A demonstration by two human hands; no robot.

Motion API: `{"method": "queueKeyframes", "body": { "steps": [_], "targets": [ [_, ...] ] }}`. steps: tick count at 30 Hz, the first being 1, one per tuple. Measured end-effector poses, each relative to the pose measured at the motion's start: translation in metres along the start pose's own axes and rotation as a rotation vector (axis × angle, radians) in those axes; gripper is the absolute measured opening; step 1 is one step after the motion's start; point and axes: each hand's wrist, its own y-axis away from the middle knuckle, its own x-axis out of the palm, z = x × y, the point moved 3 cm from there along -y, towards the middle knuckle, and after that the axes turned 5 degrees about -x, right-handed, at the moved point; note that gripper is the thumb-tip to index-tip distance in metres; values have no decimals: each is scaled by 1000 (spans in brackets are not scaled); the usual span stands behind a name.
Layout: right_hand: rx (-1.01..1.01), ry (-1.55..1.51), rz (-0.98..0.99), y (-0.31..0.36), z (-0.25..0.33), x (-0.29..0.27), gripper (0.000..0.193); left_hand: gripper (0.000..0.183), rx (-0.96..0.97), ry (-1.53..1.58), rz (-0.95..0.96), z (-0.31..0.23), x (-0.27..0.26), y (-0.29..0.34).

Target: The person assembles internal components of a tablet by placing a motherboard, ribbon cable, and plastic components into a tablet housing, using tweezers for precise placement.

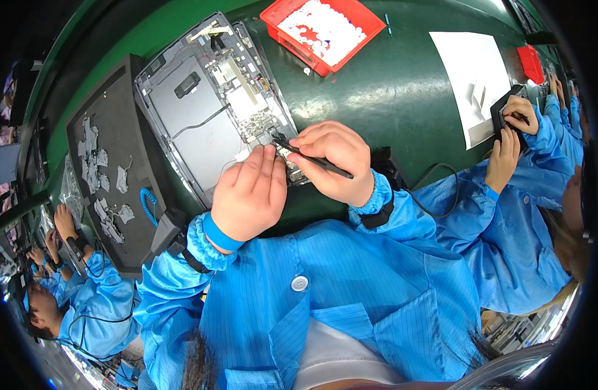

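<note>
An opened tablet-like device point(205, 123) lies in front of me, its grey shell and exposed circuit board point(247, 104) facing up. My left hand point(252, 188) rests on its near edge, fingers stretched out and lying together, fingertips on the lower part of the board. Between the thumb and fingers of my right hand point(338, 162) is a pair of black tweezers point(322, 164), slanting down to the left. Their tip reaches the board just beside my left fingertips. Any small part at the tip is too small to make out. A black cable point(201, 123) crosses the shell.
Left of the device stands a dark foam-lined tray point(133, 169) with several torn-looking grey pieces point(91, 156). A red bin point(299, 52) of small white parts sits beyond. White paper point(465, 78) lies at the right. Co-workers in blue work on both sides.
</note>
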Motion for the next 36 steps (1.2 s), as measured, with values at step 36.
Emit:
{"method": "queueKeyframes", "body": {
  "steps": [36],
  "targets": [
    [182, -131, -257, 17, -2, -12, 24, 33, -47, 191, 37, 8, 9, -8]
  ]
}}
